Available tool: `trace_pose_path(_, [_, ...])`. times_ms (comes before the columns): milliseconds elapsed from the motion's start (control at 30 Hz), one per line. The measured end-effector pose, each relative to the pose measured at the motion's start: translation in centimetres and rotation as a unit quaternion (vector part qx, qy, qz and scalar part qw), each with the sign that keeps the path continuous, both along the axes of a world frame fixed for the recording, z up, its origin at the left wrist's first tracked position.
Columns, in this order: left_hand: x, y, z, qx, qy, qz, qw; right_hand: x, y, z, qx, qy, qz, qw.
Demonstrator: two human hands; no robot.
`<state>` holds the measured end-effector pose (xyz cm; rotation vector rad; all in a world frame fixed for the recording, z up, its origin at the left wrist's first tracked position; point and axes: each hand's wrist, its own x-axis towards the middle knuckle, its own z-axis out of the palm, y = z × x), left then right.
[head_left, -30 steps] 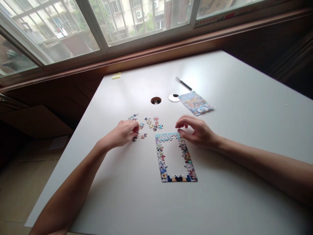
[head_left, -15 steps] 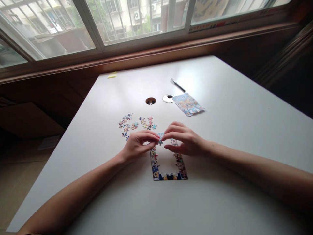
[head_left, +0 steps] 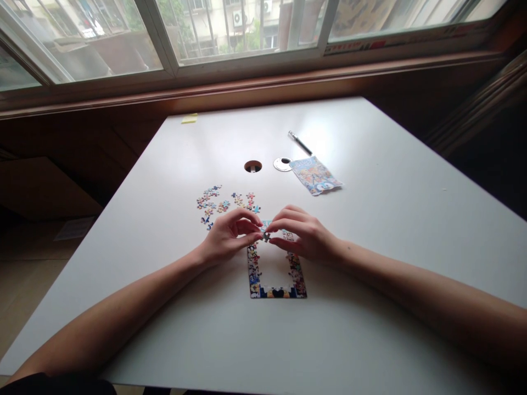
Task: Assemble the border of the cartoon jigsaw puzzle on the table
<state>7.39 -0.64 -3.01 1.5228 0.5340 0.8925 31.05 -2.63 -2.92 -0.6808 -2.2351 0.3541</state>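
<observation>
A small grey jigsaw piece [head_left: 267, 237] is pinched between the thumb and fingers of my left hand [head_left: 228, 236], above the top part of the puzzle frame. From the other side, my right hand [head_left: 307, 231] has its index finger and thumb closed around the same piece. Below them lies a joined rectangular border of jigsaw pieces [head_left: 297, 274], its middle showing bare white table. My hands cover much of its top edge. Several loose jigsaw pieces [head_left: 208, 202] are scattered just beyond my left hand.
On the white table [head_left: 197, 334], a colourful printed packet [head_left: 316, 175] lies beyond my right hand. Behind it are a pen [head_left: 300, 142] and a round cover [head_left: 282, 164]. A cable hole [head_left: 253, 166] is cut nearby. Yellow tape [head_left: 189, 118] marks the far edge, below a window.
My right thumb has come in towards the index finger and the jigsaw piece. The left hand keeps its pinch. The whole view has shifted slightly.
</observation>
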Motion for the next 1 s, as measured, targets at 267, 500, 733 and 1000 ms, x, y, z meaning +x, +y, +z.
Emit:
trace_pose_path(267, [-0.1, -0.1, 0.0, 0.042, 0.036, -0.005, 0.998, 0.1, 0.0, -0.1, 0.011, -0.014, -0.022, 1.0])
trace_pose_path(500, [-0.2, -0.2, 0.1, 0.115, 0.058, -0.006, 0.992, 0.1, 0.2, 0.4, 0.019, -0.007, -0.031, 0.999])
trace_pose_path(733, [-0.5, -0.7, 0.2, 0.387, 0.183, 0.091, 0.899, 2.7, 2.0, 0.0, -0.023, -0.018, -0.066, 0.997])
trace_pose_path(1000, [-0.6, -0.9, 0.1, 0.462, 0.285, 0.038, 0.839, 2.9, 2.1, -0.7, -0.058, -0.046, -0.061, 0.995])
